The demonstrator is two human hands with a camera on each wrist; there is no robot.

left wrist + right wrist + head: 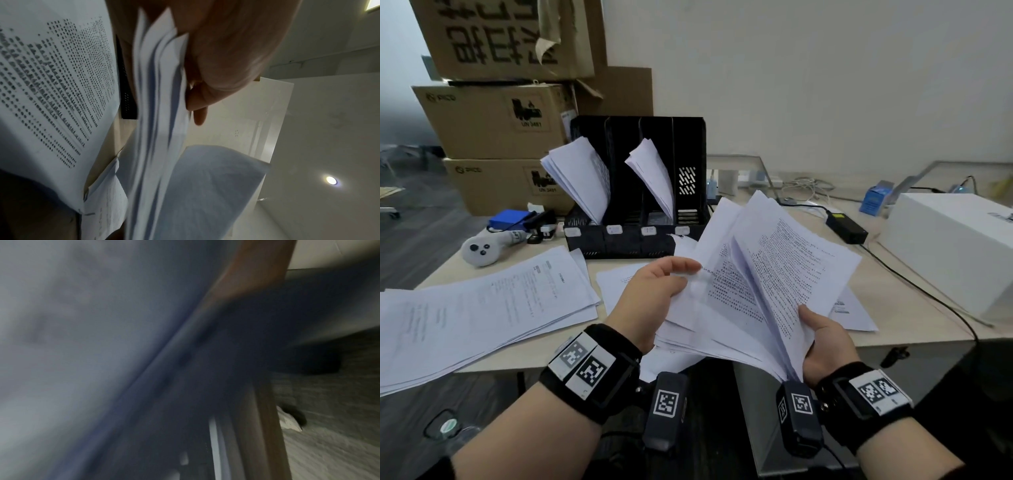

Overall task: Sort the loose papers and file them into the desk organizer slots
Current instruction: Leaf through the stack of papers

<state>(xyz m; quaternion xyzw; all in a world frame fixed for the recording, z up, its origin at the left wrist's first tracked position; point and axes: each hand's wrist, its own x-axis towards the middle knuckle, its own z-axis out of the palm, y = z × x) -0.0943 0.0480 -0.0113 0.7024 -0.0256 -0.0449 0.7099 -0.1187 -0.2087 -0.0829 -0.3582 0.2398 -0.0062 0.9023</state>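
Both hands hold a fanned stack of printed papers (763, 281) above the desk's front edge. My left hand (657, 291) pinches the stack's left sheets between thumb and fingers; the left wrist view shows those sheet edges (160, 97) against my fingers (226, 48). My right hand (822, 339) grips the lower right corner, thumb on top. The black desk organizer (637, 192) stands behind, with paper bundles (582, 178) in two of its slots. More loose papers (482, 308) lie spread at the left. The right wrist view is blurred, with only paper (82, 337) close up.
Cardboard boxes (500, 120) are stacked behind the organizer at the left. A white controller (482, 250) and a blue pack (510, 219) lie beside it. A white box (948, 246), a black power brick (847, 228) and cables occupy the desk's right side.
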